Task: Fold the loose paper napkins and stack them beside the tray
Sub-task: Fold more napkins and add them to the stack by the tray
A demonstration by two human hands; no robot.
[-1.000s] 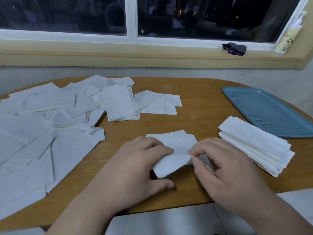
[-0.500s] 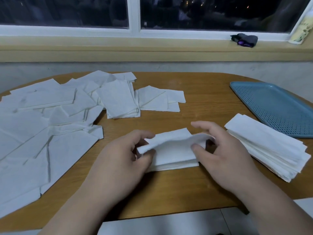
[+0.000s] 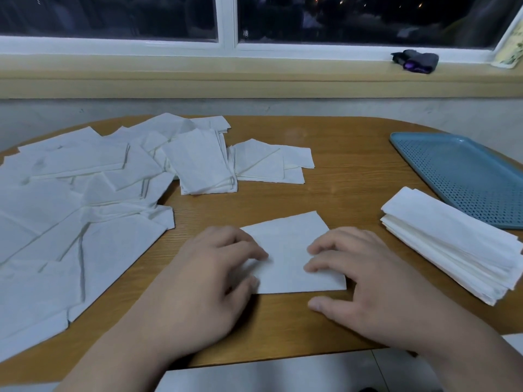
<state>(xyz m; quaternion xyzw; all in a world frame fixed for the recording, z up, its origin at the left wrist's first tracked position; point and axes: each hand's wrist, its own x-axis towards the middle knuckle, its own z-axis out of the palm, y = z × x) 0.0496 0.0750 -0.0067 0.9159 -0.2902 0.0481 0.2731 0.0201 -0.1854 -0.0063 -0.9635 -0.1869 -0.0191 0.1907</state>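
A folded white napkin (image 3: pixel 285 244) lies flat on the wooden table (image 3: pixel 339 171) in front of me. My left hand (image 3: pixel 209 275) presses its left part with fingers laid on the paper. My right hand (image 3: pixel 365 278) presses its right part, thumb resting on the wood below the napkin's edge. To the right, a stack of folded napkins (image 3: pixel 450 244) lies beside the blue perforated tray (image 3: pixel 464 176). Several loose napkins (image 3: pixel 70 210) are spread over the left half of the table.
Two small piles of partly folded napkins (image 3: pixel 203 162) lie behind the hands at the centre. A yellow window ledge holds a dark cloth item (image 3: pixel 416 62) and a bottle (image 3: pixel 509 52) at the far right. The table's front edge runs just below my wrists.
The napkin was lifted and folded between both hands; now it lies flat and both hands have come down to press on it.
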